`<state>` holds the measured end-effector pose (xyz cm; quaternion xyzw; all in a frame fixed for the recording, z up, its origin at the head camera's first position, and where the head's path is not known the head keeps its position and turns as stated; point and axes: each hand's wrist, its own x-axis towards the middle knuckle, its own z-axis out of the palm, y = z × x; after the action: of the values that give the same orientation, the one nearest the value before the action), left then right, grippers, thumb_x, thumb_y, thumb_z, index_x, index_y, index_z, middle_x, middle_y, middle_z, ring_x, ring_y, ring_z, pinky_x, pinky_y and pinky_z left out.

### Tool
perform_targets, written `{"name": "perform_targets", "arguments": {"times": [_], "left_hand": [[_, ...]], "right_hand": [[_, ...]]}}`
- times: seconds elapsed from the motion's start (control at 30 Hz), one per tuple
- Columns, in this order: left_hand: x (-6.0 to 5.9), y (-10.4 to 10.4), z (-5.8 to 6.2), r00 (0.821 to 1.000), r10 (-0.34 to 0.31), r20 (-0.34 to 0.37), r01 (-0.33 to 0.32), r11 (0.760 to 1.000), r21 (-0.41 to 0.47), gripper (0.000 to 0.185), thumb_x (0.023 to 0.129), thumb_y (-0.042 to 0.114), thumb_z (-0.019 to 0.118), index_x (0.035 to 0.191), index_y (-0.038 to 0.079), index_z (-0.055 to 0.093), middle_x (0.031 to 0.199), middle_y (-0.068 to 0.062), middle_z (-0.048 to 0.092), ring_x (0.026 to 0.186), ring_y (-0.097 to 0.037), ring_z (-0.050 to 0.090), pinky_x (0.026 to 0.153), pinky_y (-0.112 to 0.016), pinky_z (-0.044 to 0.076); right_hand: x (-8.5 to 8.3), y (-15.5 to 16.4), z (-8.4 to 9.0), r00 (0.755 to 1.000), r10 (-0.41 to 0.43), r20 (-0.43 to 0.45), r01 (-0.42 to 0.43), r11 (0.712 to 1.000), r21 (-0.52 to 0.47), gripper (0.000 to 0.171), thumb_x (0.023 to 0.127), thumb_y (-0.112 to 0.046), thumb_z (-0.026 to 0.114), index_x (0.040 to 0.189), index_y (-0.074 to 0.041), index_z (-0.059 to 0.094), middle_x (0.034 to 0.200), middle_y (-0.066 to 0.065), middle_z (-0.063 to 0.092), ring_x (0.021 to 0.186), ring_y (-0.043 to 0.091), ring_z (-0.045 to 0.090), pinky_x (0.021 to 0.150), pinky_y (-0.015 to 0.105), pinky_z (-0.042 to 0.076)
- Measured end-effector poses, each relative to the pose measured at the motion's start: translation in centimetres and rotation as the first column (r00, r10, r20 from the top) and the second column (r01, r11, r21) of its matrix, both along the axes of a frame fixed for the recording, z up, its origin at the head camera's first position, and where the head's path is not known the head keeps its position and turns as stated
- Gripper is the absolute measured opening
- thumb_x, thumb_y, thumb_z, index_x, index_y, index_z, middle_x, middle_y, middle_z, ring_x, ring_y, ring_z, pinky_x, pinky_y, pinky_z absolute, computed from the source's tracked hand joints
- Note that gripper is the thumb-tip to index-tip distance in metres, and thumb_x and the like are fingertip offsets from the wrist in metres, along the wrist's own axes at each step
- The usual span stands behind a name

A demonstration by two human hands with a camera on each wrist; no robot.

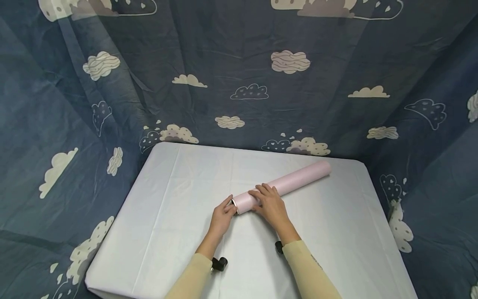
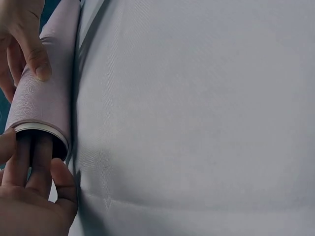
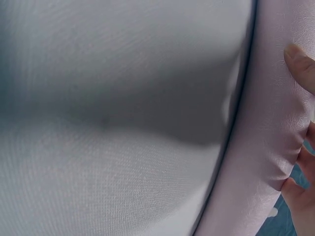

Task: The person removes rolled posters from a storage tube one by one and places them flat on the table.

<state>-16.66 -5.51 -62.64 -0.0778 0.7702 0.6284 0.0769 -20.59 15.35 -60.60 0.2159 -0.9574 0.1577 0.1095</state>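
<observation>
A long pink roll (image 1: pixel 298 179) of finely textured sheet lies slantwise on the white-covered table, its near left end hollow with a pale inner edge. At that end is my left hand (image 1: pixel 223 216). In the left wrist view, two fingers of the left hand (image 2: pixel 37 201) reach inside the dark opening of the roll (image 2: pixel 51 103), while the thumb lies at the rim. Farther along, my right hand (image 1: pixel 269 204) grips the roll from above. The right wrist view shows the right thumb (image 3: pixel 301 66) on one side and fingertips denting the pink surface on the other.
A white cloth (image 1: pixel 186 199) with fold creases covers the table. Dark blue curtains (image 1: pixel 231 54) with a cloud pattern hang behind and on both sides. Each cream sleeve has a small black wrist device, such as the one by the left cuff (image 1: pixel 219 264).
</observation>
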Motion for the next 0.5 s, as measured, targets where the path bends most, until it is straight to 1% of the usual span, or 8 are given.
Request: {"name": "perform_targets", "arguments": {"times": [0.07,0.23,0.33,0.5], "left_hand": [[0.0,0.0,0.0,1.000,0.011,0.005,-0.011,1.000,0.003,0.055,0.105,0.018,0.066,0.158,0.014,0.052,0.130,-0.013,0.076,0.137,-0.032,0.064,0.119,-0.052,0.047],[0.0,0.3,0.0,0.999,0.045,-0.022,-0.046,0.998,-0.033,0.052,0.103,0.015,0.068,0.154,0.012,0.056,0.124,-0.014,0.078,0.132,-0.032,0.067,0.115,-0.052,0.049],[0.1,0.7,0.0,0.996,0.087,-0.037,-0.088,0.995,-0.047,0.051,0.102,0.014,0.069,0.151,0.011,0.059,0.121,-0.014,0.079,0.128,-0.032,0.070,0.112,-0.051,0.052],[0.3,1.3,0.1,0.987,0.143,-0.075,-0.148,0.987,-0.060,0.050,0.098,0.013,0.070,0.147,0.007,0.062,0.112,-0.013,0.082,0.120,-0.031,0.074,0.115,-0.054,0.049]], "right_hand": [[0.0,0.0,0.0,1.000,0.001,0.002,-0.001,1.000,0.002,0.060,0.078,-0.028,0.094,0.134,-0.024,0.072,0.144,0.009,0.068,0.143,0.036,0.056,0.121,0.064,0.040],[0.1,-0.1,0.0,1.000,0.005,0.007,-0.005,1.000,-0.020,0.062,0.078,-0.028,0.094,0.136,-0.024,0.072,0.145,0.010,0.067,0.144,0.037,0.055,0.122,0.065,0.038],[0.2,-0.2,-0.2,1.000,0.004,0.014,-0.004,1.000,-0.025,0.064,0.078,-0.029,0.095,0.137,-0.024,0.071,0.146,0.011,0.065,0.145,0.038,0.053,0.123,0.066,0.036],[0.1,-0.4,-0.5,1.000,-0.018,0.002,0.018,1.000,-0.013,0.064,0.078,-0.030,0.094,0.137,-0.024,0.071,0.146,0.011,0.065,0.146,0.037,0.052,0.123,0.066,0.036]]}}
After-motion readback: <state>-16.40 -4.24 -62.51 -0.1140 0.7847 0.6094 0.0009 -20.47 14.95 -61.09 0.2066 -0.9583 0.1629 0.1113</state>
